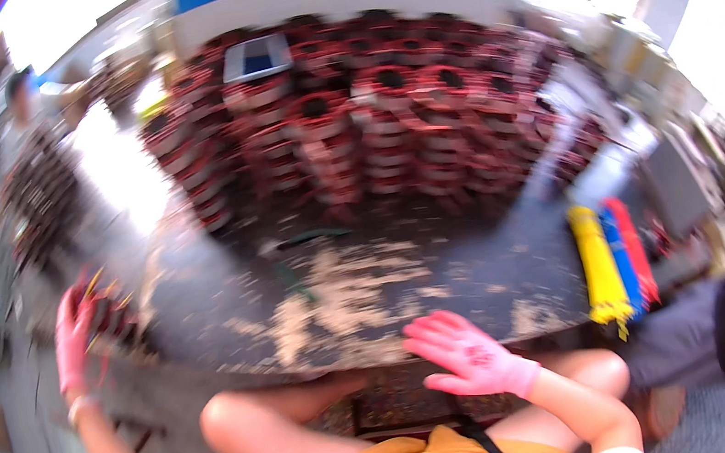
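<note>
My left hand [75, 346], in a pink glove, reaches out to the far left, beside the table's edge. Its fingers are against or right beside a dark wire-wound core, like a motor stator [116, 317], with red and yellow leads. Motion blur hides whether the fingers grip it. My right hand [470, 362], also pink-gloved, hovers over the near table edge, fingers stretched out and nothing in it. Across the back of the table stand several stacks of similar stators [382, 136], grey with reddish windings.
The dark, worn table [217, 312] has pale scuffed patches. At its right lie yellow [601, 262], blue [624, 259] and red [633, 249] bundles of sleeves or wires. A grey tray-like object [255, 58] tops one stack. A person [25, 102] is at far left; another sits at right.
</note>
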Available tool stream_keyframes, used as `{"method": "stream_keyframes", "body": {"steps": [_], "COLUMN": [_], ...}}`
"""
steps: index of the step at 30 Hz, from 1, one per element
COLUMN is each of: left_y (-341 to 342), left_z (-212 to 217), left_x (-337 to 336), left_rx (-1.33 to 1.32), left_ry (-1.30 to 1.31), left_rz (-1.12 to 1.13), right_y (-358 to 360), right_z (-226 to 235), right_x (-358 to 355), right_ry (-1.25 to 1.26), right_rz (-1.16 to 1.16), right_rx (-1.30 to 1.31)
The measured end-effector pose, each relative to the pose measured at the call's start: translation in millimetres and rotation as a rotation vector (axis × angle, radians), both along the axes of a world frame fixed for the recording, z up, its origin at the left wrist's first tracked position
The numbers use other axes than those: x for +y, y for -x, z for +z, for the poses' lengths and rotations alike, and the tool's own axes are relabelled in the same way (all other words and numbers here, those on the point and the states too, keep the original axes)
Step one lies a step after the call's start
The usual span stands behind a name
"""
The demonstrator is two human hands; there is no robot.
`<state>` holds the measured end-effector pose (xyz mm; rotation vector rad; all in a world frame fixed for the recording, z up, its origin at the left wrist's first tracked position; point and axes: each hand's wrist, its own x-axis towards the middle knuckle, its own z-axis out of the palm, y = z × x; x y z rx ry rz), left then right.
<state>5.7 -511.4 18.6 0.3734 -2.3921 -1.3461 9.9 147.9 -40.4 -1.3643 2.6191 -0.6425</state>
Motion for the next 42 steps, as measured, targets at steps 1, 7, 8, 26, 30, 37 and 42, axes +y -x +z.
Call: {"method": "stream_keyframes", "body": {"steps": [1,7,8,26,30,37,42], "left_y": [-25,48,51,8,10,8,-2], "left_z": [-12,-25,-26,-94,-93,-80,-80], "left_x": [-106,50,96,424,428,421,464], "left_rx": [0.009,0.349,0.355,0.184,0.188,0.242,0.495], "left_ry": [0.345,0.787,0.758,0.714,0.684,0.68,0.564], "left_rz": [0.04,0.146,0.054,-0.592,-0.594,-0.599,-0.839], "right_y": [10,94,113,259,261,93,8], "right_z": [-5,-31,-34,74,71,46,-11], "right_x": [-6,102,125,339,345,193,81], "right_ry": [-0.001,-0.069,-0.067,-0.429,-0.261,0.349,0.185], "right_rz": [0.075,-0.22,-0.293,-1.37,-1.309,-0.936,-0.687], "right_rx": [0.029,0.235,0.256,0.52,0.665,0.709,0.484]}}
